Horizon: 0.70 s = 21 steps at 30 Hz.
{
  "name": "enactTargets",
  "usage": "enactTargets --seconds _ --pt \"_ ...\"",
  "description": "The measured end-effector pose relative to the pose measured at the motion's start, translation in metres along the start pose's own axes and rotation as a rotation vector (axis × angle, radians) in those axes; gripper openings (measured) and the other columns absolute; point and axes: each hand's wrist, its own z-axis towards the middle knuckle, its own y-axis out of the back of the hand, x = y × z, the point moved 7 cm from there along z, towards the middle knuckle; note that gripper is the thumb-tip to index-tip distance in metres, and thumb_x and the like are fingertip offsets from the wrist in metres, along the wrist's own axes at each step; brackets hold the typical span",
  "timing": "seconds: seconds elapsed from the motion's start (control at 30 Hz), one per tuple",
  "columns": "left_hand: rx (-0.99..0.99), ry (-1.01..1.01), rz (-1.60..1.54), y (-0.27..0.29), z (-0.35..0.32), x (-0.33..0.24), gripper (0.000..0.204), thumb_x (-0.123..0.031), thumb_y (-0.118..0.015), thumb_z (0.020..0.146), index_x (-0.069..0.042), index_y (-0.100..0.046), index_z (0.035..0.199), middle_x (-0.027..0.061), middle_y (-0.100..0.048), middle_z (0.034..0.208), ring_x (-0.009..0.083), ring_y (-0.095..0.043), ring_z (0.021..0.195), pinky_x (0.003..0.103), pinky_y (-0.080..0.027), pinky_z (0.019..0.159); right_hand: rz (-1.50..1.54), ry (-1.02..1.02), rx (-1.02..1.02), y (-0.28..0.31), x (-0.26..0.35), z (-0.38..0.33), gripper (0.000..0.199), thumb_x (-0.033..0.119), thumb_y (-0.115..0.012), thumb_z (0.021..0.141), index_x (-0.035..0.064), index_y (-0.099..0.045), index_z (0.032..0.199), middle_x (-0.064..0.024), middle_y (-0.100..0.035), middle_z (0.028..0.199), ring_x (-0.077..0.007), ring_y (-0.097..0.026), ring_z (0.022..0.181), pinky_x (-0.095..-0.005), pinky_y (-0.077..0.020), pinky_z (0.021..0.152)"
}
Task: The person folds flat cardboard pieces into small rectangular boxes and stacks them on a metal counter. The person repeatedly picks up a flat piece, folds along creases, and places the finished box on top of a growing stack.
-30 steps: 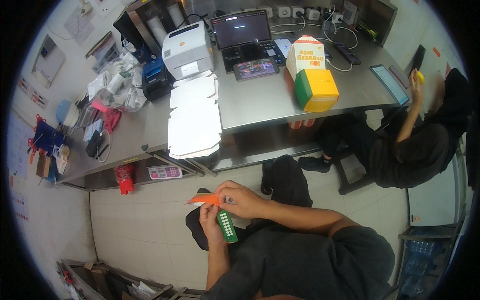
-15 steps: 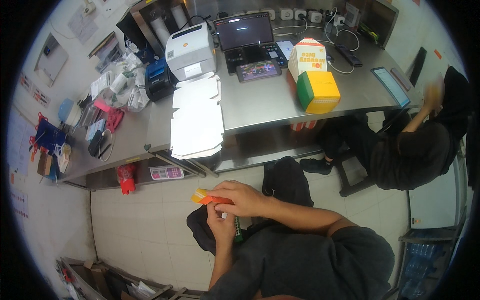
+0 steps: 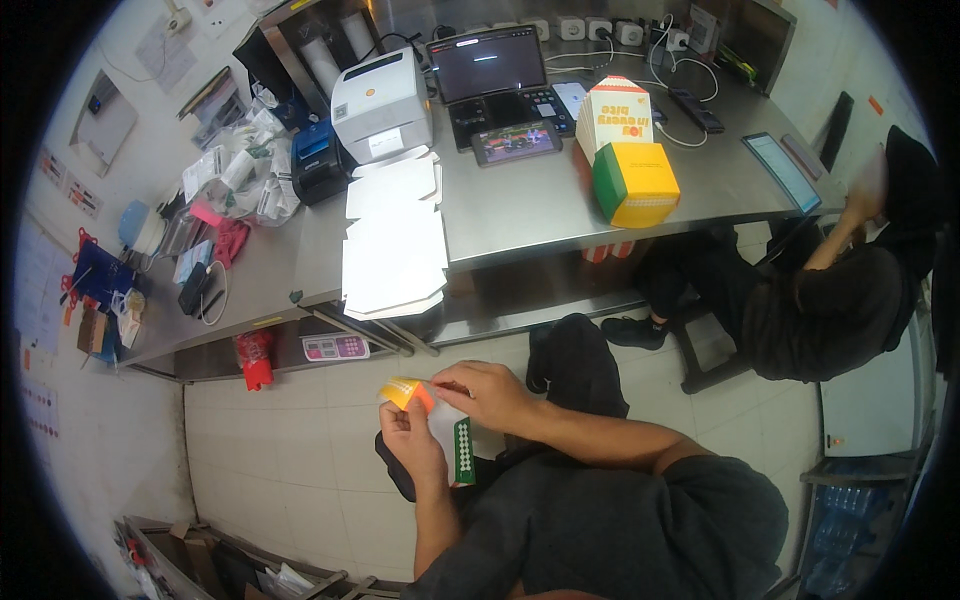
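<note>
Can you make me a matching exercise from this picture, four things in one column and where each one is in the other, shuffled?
Things:
1. flat orange, white and green cardboard carton
2. assembled green and yellow cardboard box
3. stack of flat white cardboard sheets
4. white label printer

Places:
A. on the steel table, beside the open laptop
B. between the two hands, left hand and right hand
C. at the table's front edge, overhanging it
D. on the table in front of the tall white and orange carton

Pairs: 1-B, 2-D, 3-C, 4-A
</note>
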Motion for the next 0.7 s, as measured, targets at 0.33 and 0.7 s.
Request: enactTargets --seconds 0.33,0.7 --pt "0.027 -0.402 0.456 -0.017 -0.011 -0.037 0.012 -0.006 -0.07 0.101 0.004 -0.068 0.106 0.0176 -0.071 0.099 0.0292 -0.07 0.089 0.037 -0.054 0.082 0.088 0.163 -0.062 0.003 0.016 -0.001 0.022 0.006 -0.07 0.099 -0.0039 -0.073 0.118 -0.0178 -0.072 0.124 -0.0328 -0.071 0.113 -0.0388 -0.0578 0.097" --pt "0.142 -0.579 0.677 -0.027 -0.012 -0.054 0.013 -0.009 -0.065 0.106 0.002 -0.067 0.111 0.0162 -0.071 0.097 0.0283 -0.07 0.087 0.036 -0.053 0.079 0.289 0.075 -0.124 0.017 0.007 0.011 0.013 0.007 -0.068 0.101 -0.001 -0.073 0.11 -0.0136 -0.07 0.121 -0.0269 -0.069 0.112 -0.0369 -0.0551 0.098"
